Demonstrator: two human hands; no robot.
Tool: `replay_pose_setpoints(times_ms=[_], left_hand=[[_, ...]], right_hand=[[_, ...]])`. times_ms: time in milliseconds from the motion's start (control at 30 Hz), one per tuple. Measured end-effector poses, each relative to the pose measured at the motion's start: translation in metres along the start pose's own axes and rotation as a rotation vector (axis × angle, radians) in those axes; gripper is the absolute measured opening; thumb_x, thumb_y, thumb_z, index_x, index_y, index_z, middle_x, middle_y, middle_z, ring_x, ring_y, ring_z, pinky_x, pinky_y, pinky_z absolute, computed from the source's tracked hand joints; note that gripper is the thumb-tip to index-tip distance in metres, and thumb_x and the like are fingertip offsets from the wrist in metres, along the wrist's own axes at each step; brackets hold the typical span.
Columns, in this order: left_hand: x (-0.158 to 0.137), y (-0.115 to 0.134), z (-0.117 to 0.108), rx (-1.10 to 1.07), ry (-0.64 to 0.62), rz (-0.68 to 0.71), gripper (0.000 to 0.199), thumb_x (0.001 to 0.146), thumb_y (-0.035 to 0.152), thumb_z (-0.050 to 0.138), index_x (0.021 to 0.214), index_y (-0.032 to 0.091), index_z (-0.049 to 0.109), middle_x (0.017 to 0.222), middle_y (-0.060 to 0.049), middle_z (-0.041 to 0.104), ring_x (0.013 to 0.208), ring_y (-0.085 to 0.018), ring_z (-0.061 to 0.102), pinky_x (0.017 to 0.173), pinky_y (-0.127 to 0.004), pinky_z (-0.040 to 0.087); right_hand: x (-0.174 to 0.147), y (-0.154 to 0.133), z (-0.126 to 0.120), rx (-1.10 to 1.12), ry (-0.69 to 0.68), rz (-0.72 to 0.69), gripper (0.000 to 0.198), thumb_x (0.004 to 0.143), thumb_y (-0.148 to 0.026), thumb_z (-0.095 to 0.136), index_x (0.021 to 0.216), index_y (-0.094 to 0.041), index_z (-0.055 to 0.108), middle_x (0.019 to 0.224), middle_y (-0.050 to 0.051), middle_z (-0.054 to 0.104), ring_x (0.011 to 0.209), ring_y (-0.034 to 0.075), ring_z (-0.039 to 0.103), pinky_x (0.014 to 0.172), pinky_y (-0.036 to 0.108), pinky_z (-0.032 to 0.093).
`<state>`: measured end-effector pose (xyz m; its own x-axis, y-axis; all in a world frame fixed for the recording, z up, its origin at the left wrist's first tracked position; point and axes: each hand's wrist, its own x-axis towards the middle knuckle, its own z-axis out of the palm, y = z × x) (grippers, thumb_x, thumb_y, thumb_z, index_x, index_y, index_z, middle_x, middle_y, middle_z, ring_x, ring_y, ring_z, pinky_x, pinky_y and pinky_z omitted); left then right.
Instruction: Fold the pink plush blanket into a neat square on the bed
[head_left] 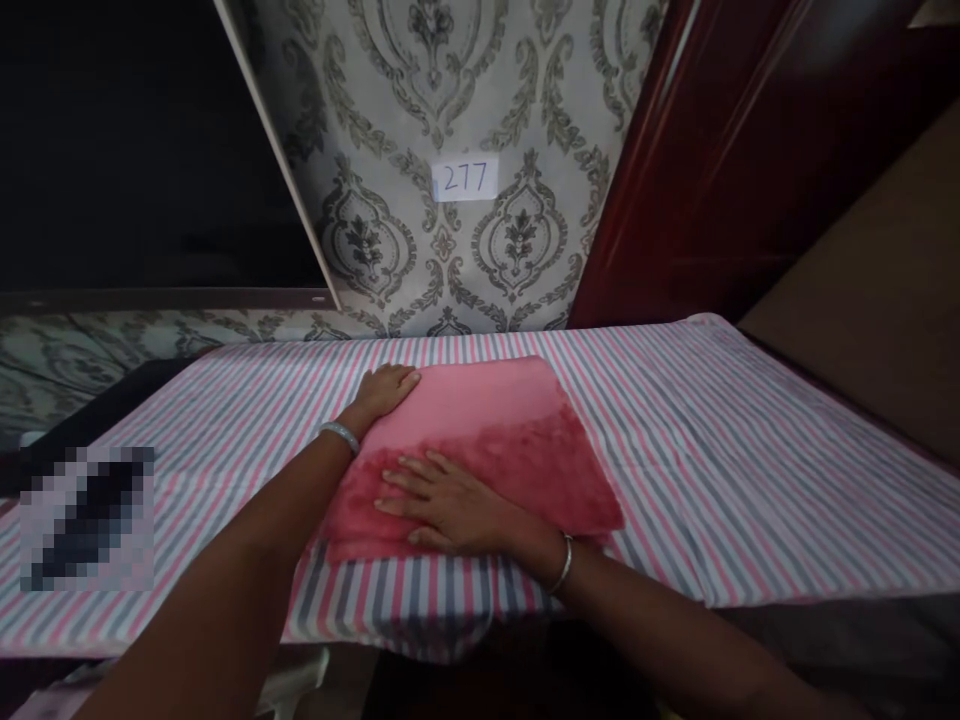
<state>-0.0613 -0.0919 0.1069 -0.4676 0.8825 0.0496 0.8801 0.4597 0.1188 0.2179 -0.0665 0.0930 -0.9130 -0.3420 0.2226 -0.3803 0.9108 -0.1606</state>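
Note:
A pink fleecy cloth [555, 470], perhaps a towel or small blanket, lies folded flat on the striped table cover. Its far part is pale pink and smooth, while the nearer part is darker and plush. My left hand [386, 388] rests at its far left edge, fingers stretched out. Lower down, my right hand [450, 505] lies flat with spread fingers on the dark plush part, near its left side. Neither hand grips anything. The palms hide the cloth beneath them.
The striped cover [750, 450] spreads over the table and hangs over its front edge. Patterned wallpaper behind bears a paper label [465, 178] reading 277. A dark screen [150, 150] stands at back left, a dark red cabinet [697, 150] at back right. A blurred patch covers something at left.

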Motion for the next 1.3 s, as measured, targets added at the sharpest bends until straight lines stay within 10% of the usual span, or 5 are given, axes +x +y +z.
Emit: replay_pose_setpoints(times_ms=[267,533,667,867,1300], left_hand=[[-0.017,0.018,-0.03,0.079,0.006,-0.092,0.067,0.101,0.053,0.028,0.159,0.02,0.032,0.167,-0.014,0.025,0.155,-0.033,0.019,0.122,-0.06,0.017],[-0.122,0.049,-0.031,0.096,0.004,0.186,0.06,0.102,0.048,0.031,0.158,0.027,0.035,0.164,-0.008,0.033,0.154,-0.026,0.026,0.122,-0.055,0.025],[-0.156,0.049,-0.018,0.104,0.077,0.162,0.06,0.1,0.047,0.036,0.157,0.029,0.037,0.163,-0.008,0.034,0.152,-0.028,0.029,0.12,-0.056,0.029],[-0.167,0.051,0.014,0.112,0.183,0.086,0.06,0.098,0.048,0.04,0.155,0.03,0.042,0.164,-0.008,0.031,0.153,-0.033,0.025,0.12,-0.062,0.027],[-0.177,0.056,0.014,-0.04,0.221,0.025,0.06,0.1,0.051,0.029,0.151,0.026,0.045,0.166,-0.006,0.029,0.154,-0.027,0.024,0.125,-0.053,0.022]], right_hand=[[0.0,0.002,-0.002,-0.028,0.022,-0.026,0.052,0.106,-0.049,0.041,0.154,-0.03,0.039,0.166,0.0,0.03,0.155,0.022,0.018,0.126,0.049,0.018],[-0.004,-0.007,-0.025,-0.066,0.077,0.016,0.053,0.103,-0.051,0.049,0.149,-0.026,0.048,0.156,0.005,0.048,0.148,0.022,0.033,0.124,0.045,0.021],[-0.042,0.002,-0.048,-0.091,0.137,0.253,0.049,0.104,-0.049,0.047,0.148,-0.028,0.05,0.156,0.004,0.048,0.148,0.024,0.035,0.123,0.047,0.024],[-0.11,0.032,-0.038,-0.155,0.219,0.624,0.053,0.103,-0.048,0.046,0.153,-0.028,0.046,0.163,0.009,0.035,0.154,0.033,0.021,0.122,0.062,0.017],[-0.14,0.052,-0.01,0.033,0.381,0.649,0.054,0.104,-0.046,0.038,0.152,-0.023,0.047,0.165,0.008,0.032,0.155,0.028,0.017,0.124,0.055,0.02]])
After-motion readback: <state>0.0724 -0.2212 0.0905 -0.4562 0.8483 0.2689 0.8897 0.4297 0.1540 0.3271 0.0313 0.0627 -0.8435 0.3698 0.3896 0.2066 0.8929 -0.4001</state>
